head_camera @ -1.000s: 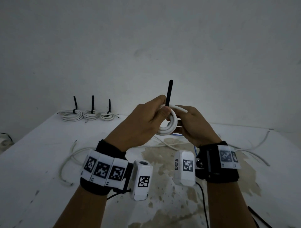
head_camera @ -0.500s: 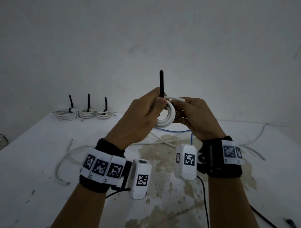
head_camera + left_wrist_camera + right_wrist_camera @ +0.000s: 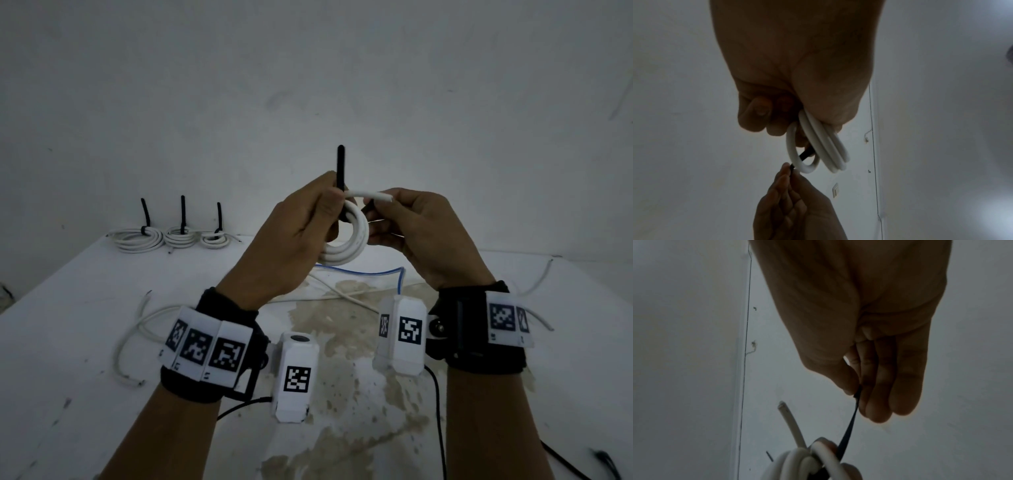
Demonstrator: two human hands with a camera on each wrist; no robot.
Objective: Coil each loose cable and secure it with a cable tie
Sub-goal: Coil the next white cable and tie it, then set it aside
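1. Left hand (image 3: pixel 291 236): fingers curled round the white coiled cable (image 3: pixel 346 246), held above the table (image 3: pixel 85 325).
2. Right hand (image 3: pixel 421 236): thumb and fingers pinch the black cable tie (image 3: pixel 849 426), which passes through the coil.
3. Three tied coils (image 3: pixel 171 236) lie at the table's far edge.

left hand (image 3: pixel 291 236) curled gripping, right hand (image 3: pixel 421 233) pinching, both raised

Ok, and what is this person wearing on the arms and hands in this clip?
Both hands are bare, with no sleeves visible on the forearms. The left hand has a black wrist strap carrying a band of white square-code tags, plus a white camera housing with its own tag. The right hand has the same: black strap, white tags, white housing. Thin black cables run from both housings.
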